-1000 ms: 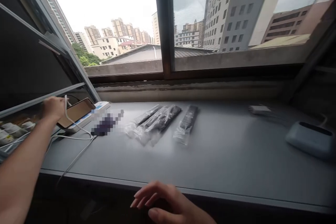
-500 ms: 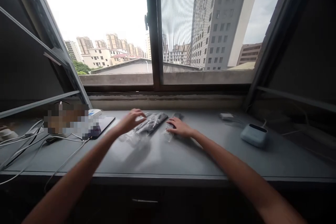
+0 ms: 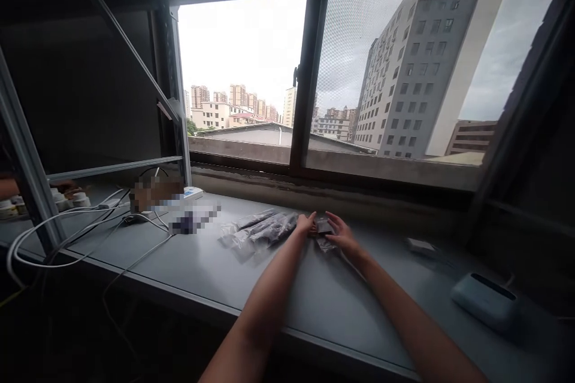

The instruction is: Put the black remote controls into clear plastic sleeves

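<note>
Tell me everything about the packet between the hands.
The packet looks dark, its near end crinkled and shiny, like plastic wrapping. It seems to lie on the grey table, right of the other packets, between the left hand and the right hand, which partly hide it; whether either grips it is unclear.

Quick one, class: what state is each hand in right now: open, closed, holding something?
Left hand: at the plastic-wrapped dark packet's left side; fingers partly hidden, grip cannot be told.
Right hand: open, thumb and fingers apart at its right side.
</note>
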`<state>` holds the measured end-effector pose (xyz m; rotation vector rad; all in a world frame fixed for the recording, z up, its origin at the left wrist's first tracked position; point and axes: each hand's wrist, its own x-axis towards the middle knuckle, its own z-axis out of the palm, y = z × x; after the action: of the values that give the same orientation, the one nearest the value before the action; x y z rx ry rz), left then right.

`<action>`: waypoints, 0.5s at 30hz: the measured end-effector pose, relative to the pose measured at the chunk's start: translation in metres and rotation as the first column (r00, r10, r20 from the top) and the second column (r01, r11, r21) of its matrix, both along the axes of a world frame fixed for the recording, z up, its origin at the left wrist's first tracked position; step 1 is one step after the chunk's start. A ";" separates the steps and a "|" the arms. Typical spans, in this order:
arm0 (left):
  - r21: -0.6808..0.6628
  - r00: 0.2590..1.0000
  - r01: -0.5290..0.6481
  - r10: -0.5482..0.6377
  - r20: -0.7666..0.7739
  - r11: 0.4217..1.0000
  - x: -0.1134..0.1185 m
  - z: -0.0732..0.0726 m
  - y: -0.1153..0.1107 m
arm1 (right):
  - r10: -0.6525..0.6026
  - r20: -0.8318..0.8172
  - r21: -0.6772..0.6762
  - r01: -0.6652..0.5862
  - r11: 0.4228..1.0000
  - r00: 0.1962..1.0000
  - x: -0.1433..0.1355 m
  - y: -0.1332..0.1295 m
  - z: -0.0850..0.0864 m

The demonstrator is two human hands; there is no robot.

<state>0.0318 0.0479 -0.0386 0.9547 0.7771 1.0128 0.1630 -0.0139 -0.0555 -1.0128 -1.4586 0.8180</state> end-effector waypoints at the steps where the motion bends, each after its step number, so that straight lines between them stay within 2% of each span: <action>1: -0.033 1.000 0.020 -0.021 -0.018 0.999 -0.007 -0.002 0.004 | 0.030 -0.074 0.019 -0.029 0.999 0.997 -0.002 -0.001 0.002; 4: -0.089 0.996 0.072 -0.076 -0.048 0.993 -0.021 -0.003 0.010 | 0.089 -0.120 0.042 -0.085 0.995 0.989 -0.010 -0.012 0.016; 6: -0.088 0.998 0.065 -0.066 -0.005 0.994 -0.024 0.000 0.011 | 0.025 -0.095 0.062 -0.019 0.998 0.995 -0.014 -0.022 0.028; 9: -0.072 0.996 0.005 0.001 0.090 0.997 -0.023 0.004 0.009 | -0.187 -0.081 0.146 0.197 0.969 0.979 -0.018 -0.034 0.040; 12: -0.074 0.982 -0.054 0.067 0.176 0.996 -0.023 0.010 0.005 | -0.439 -0.036 0.234 0.435 0.870 0.898 -0.016 -0.037 0.041; 15: -0.106 0.943 -0.145 0.170 0.285 0.984 -0.024 0.018 0.001 | -0.593 -0.091 0.166 0.600 0.783 0.800 -0.011 -0.033 0.034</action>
<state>0.0080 0.0490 -0.0202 0.6575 0.6480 1.2203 0.1523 -0.0470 -0.0218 -1.2146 -1.0544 0.2244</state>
